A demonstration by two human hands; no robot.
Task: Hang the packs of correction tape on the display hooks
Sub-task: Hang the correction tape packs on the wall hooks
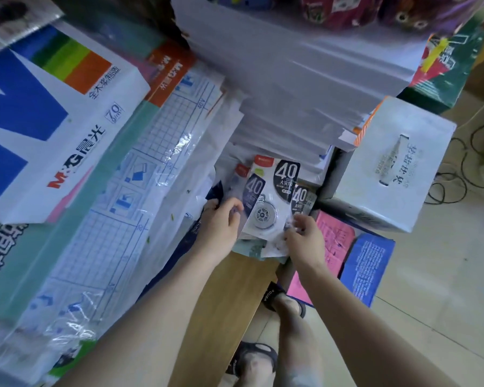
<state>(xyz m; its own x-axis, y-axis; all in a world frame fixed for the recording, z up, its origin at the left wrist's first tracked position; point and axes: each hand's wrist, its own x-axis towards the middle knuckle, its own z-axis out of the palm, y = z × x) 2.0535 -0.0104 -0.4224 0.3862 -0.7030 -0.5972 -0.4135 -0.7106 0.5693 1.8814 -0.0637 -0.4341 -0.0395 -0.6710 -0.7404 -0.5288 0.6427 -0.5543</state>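
Three packs of correction tape (274, 196), white and black cards marked "40" with a clear blister over a grey wheel, lie fanned out on a low pile at the edge of a wooden counter (229, 297). My left hand (221, 222) grips the left side of the fan, fingers curled over the leftmost pack. My right hand (305, 236) pinches the lower right corner of the packs. No display hook is in view.
Tall stacks of white paper (291, 88) rise right behind the packs. Plastic-wrapped sheets (140, 191) and a ream of copy paper (39, 129) cover the counter at left. A white carton (397, 163) and pink and blue leaflets (355, 261) sit at right, cables on the floor.
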